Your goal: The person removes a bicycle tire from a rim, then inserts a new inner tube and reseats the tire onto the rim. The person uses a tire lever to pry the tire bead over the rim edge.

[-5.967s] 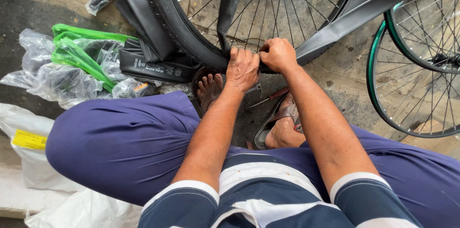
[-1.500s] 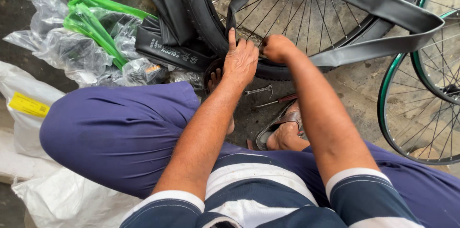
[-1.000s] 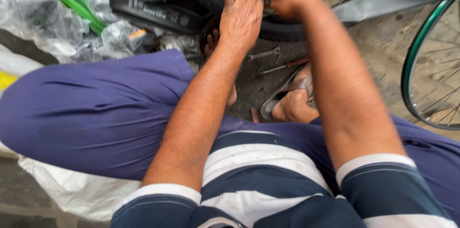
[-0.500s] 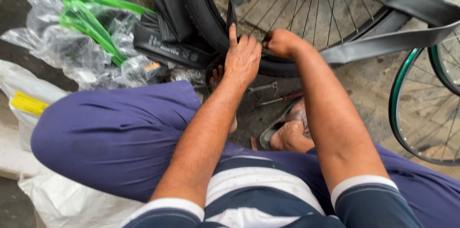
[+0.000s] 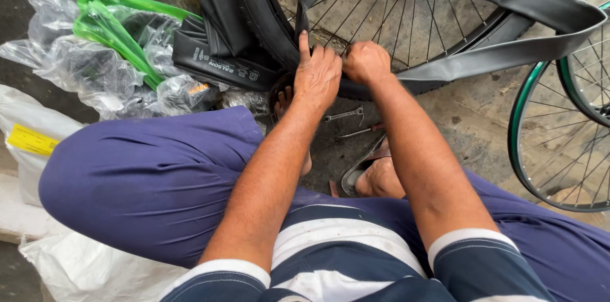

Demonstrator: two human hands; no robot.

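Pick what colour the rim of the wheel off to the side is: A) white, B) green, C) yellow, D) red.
B: the spoked wheel lying on the ground at the right edge of the picture has a green rim, away from both hands, which press on the black tyre.
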